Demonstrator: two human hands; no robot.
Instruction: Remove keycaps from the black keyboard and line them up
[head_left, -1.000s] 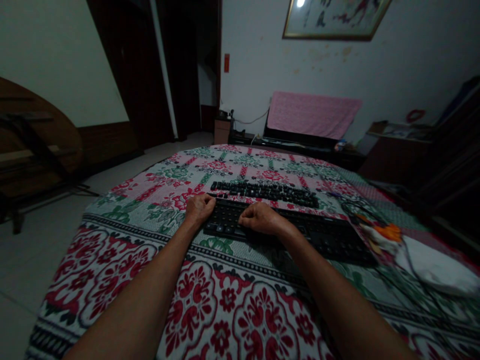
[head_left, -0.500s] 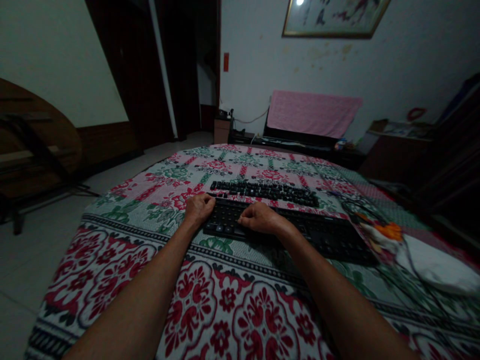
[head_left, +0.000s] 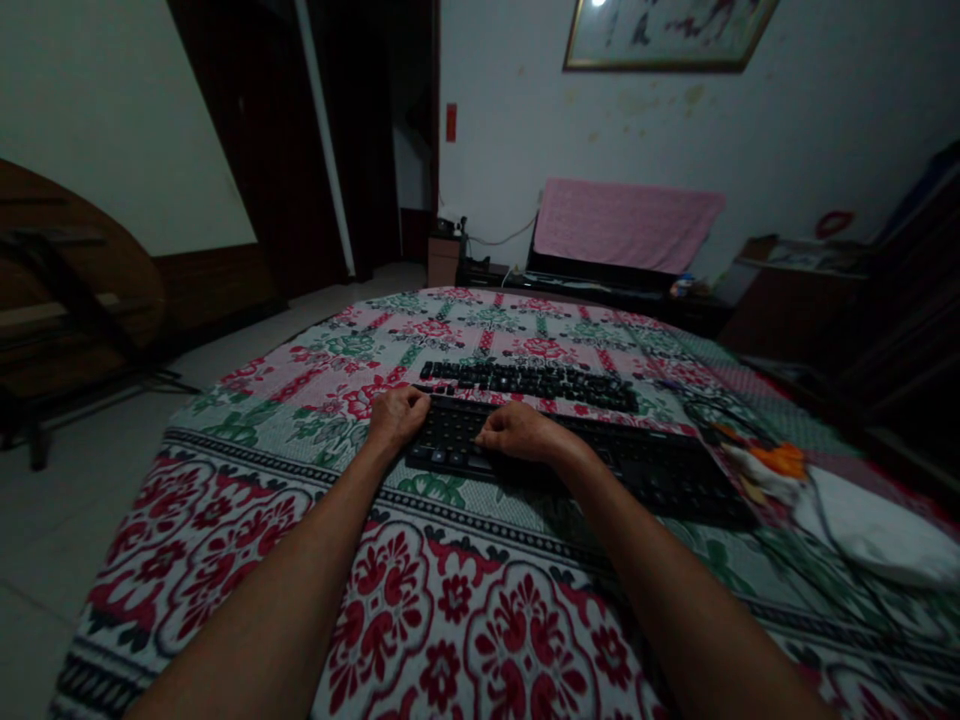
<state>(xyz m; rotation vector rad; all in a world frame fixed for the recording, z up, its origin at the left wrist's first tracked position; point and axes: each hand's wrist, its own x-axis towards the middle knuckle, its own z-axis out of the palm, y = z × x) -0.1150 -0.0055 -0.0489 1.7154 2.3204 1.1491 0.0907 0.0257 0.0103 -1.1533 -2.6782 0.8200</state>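
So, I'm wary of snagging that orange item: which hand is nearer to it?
Right. The right hand is over the keyboard, left of the orange item; the left hand is farther left, at the keyboard's left end.

Forearms (head_left: 277, 560) extended; left grip (head_left: 397, 414), right grip (head_left: 519, 432) curled.

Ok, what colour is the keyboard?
The keyboard is black; it shows in the head view.

Dim light leaves the doorway (head_left: 364, 140) nearly black (glare spots the framed picture (head_left: 671, 38)).
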